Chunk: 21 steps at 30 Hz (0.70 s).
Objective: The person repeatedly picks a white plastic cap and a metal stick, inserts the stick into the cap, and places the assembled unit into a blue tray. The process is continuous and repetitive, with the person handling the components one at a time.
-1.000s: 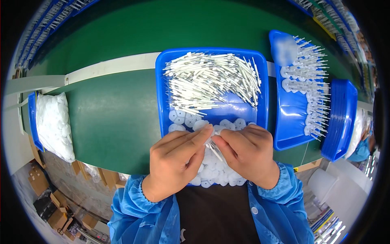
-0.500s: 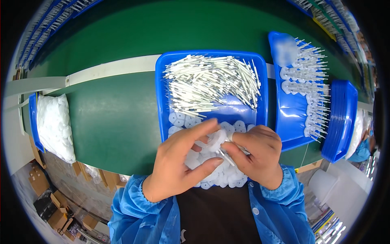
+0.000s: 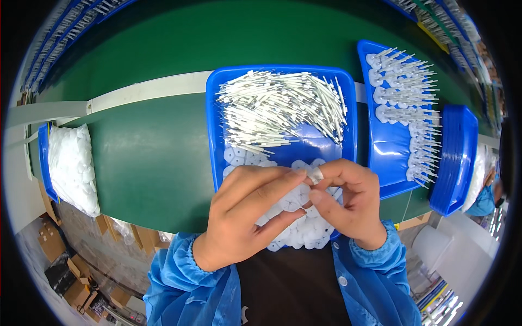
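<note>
My left hand (image 3: pixel 239 214) is closed, thumb and fingers pinching a translucent white scallop-edged plastic piece (image 3: pixel 294 199) over the near half of a blue tray (image 3: pixel 212 119). My right hand (image 3: pixel 350 202) meets it from the other side, its thumb and index finger bent together at the piece's edge. Whatever lies between those right fingertips is hidden. White tape (image 3: pixel 315 175) wraps a right finger. Beneath both hands lies a heap of similar plastic pieces (image 3: pixel 304 233). Thin white sticks (image 3: pixel 283 106) with dark fine ends fill the tray's far half.
At the right, another blue tray (image 3: pixel 389 149) bears rows of plastic pieces with sticks standing out of them. Beyond it are stacked blue trays (image 3: pixel 454 160). A bulging bag of white pieces (image 3: pixel 72 168) rests at the far left of the green table (image 3: pixel 152 157).
My right hand's fingers have bent and moved up, and the white sticks seen near them no longer show. My left fingers have closed in on the plastic piece. The blur over the right-hand tray is gone.
</note>
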Motion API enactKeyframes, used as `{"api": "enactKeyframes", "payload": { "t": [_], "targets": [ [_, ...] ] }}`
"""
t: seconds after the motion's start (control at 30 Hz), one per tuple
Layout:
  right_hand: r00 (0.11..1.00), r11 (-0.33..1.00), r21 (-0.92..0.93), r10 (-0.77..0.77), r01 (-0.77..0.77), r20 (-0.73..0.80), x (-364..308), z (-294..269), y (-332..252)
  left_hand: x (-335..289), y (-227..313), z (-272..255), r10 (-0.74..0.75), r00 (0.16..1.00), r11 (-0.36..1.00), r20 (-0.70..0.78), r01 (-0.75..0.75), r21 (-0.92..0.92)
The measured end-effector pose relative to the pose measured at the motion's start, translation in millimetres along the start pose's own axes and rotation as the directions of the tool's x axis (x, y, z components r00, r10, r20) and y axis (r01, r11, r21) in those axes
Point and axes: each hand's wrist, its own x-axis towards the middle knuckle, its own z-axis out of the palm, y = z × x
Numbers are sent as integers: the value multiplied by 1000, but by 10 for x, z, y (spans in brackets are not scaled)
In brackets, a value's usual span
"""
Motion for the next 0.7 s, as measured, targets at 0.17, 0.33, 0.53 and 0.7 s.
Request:
{"api": "enactKeyframes", "payload": {
  "t": [0.17, 0.33, 0.53, 0.7],
  "targets": [
    [994, 997, 13, 69, -70, 83, 19, -68, -82, -34, -3, 46, 43, 999, 999, -11, -43, 19],
    [996, 980, 175, 87, -89, 17, -166, -43, -79, -17, 8, 60, 118, 993, 991, 3, -118, 68],
    [1000, 999, 18, 29, -29, 2, -304, -214, 55, 65, 82, 156, 179, 978, 977, 110, -190, 101],
    [862, 768, -619, -417, 166, -287, -609, -832, 250, -29, 127, 125, 29, 992, 995, 125, -41, 95]
  ]
}}
